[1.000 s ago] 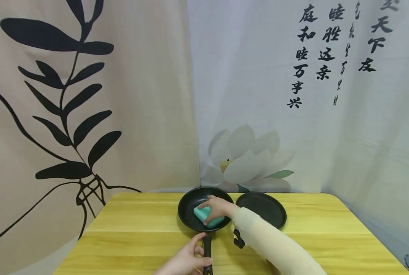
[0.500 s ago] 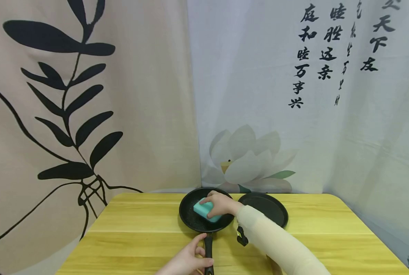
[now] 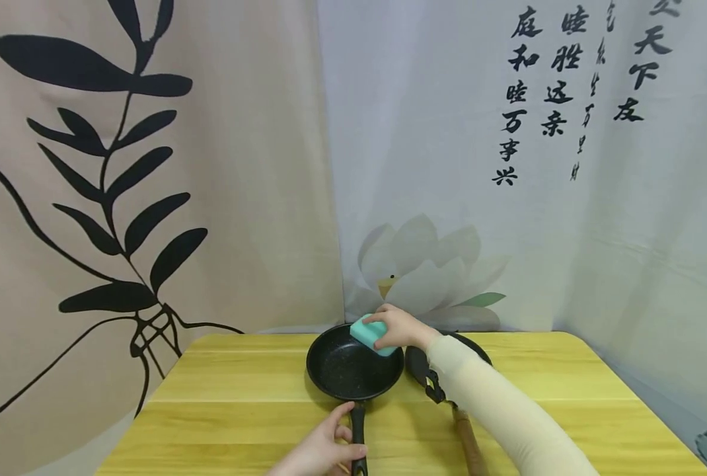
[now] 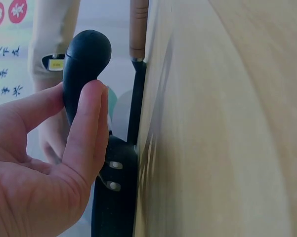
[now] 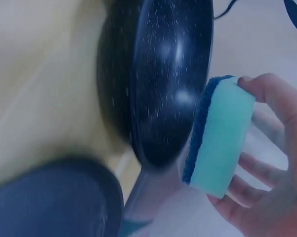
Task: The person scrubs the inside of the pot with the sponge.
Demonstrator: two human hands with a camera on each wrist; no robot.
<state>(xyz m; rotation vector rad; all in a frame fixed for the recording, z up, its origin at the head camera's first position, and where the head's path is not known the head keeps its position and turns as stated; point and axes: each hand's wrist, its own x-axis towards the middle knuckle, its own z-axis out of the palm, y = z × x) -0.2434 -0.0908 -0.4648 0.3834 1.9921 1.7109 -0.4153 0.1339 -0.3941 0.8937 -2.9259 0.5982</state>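
My right hand (image 3: 402, 328) pinches the teal sponge (image 3: 372, 334) between thumb and fingers, lifted off the pan floor, at the far right rim of the black speckled frying pan (image 3: 347, 371); in the right wrist view the sponge (image 5: 218, 134) shows a dark blue scrub face turned toward the pan (image 5: 163, 79), my fingers (image 5: 272, 98) curled round its far edge, sponge clear of the pan surface; my left hand (image 3: 320, 453) is wrapped on the pan's black handle (image 3: 358, 439) at the near table edge, thumb on top, fingers curled round it; left wrist view shows the handle (image 4: 84, 64) gripped, index finger (image 4: 86, 131) along its side, pan sitting flat on the yellow wooden table (image 3: 240, 403); second black pan (image 3: 420, 365) just right of the first, mostly hidden under my right sleeve (image 3: 496, 410), its wooden handle (image 3: 468, 446) pointing toward me; printed curtains (image 3: 151, 165) hang behind the table.
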